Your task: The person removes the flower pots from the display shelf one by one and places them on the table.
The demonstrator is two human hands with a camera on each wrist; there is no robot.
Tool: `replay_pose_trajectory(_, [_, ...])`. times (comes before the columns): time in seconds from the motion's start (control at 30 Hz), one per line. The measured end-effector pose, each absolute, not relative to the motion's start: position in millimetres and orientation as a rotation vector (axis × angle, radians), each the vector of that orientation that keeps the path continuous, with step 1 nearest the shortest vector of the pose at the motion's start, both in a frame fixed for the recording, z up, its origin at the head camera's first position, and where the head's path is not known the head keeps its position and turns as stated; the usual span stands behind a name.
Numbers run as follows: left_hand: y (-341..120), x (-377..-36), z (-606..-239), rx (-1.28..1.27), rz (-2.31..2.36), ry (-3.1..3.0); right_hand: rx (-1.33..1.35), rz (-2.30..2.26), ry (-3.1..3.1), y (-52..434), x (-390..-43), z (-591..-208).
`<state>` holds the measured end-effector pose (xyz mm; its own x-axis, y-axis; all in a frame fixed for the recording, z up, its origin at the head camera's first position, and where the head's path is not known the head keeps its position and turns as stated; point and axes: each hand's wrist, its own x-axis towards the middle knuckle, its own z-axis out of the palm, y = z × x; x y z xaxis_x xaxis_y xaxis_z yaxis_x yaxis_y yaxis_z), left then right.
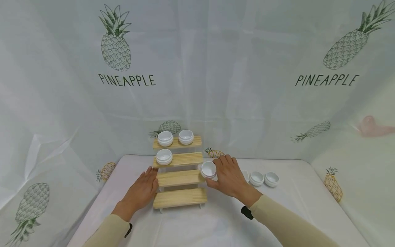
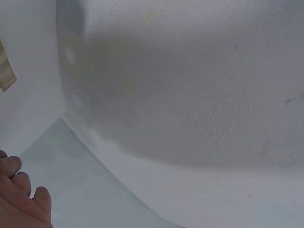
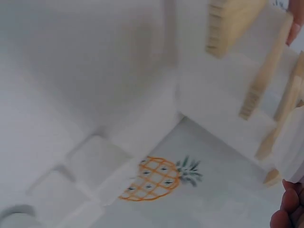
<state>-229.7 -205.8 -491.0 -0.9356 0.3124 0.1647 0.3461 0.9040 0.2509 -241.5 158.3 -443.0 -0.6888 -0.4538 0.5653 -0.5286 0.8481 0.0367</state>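
Observation:
A wooden tiered stand with several pale slats and white supports rises in steps on the table. My right hand grips a small white bowl by its side, level with the right end of the second slat from the front. That bowl is also partly visible in the right wrist view, near the slat ends. My left hand lies along the stand's left side, fingertips at the slat ends. Two white bowls sit on the top slat. Another white bowl sits at the left of the slat below.
On the table right of my right hand stand more white bowls in a row, one partly hidden by the hand. A white cloth printed with pineapples hangs behind the table and at its sides.

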Motion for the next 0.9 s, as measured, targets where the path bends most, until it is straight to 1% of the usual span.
replay_pose_trajectory(0.23, [-205.0, -230.6, -493.5, -0.524, -0.434, -2.934, 0.695, 0.132, -2.531, 203.3, -218.7, -484.8])
replay_pose_trajectory(0.47, [-207.0, -231.7, -493.6, -0.528, -0.446, -2.921, 0.689, 0.105, -2.625, 224.7, -211.0, -517.5])
replay_pose_trajectory(0.63, [-207.6, -231.9, -492.5, -0.525, -0.449, -2.937, 0.683, 0.081, -2.677, 229.2, -210.7, -528.4])
replay_pose_trajectory(0.9, [-208.0, -231.4, -492.0, -0.517, -0.453, -2.945, 0.71, 0.078, -2.681, 239.3, -213.2, -531.9])
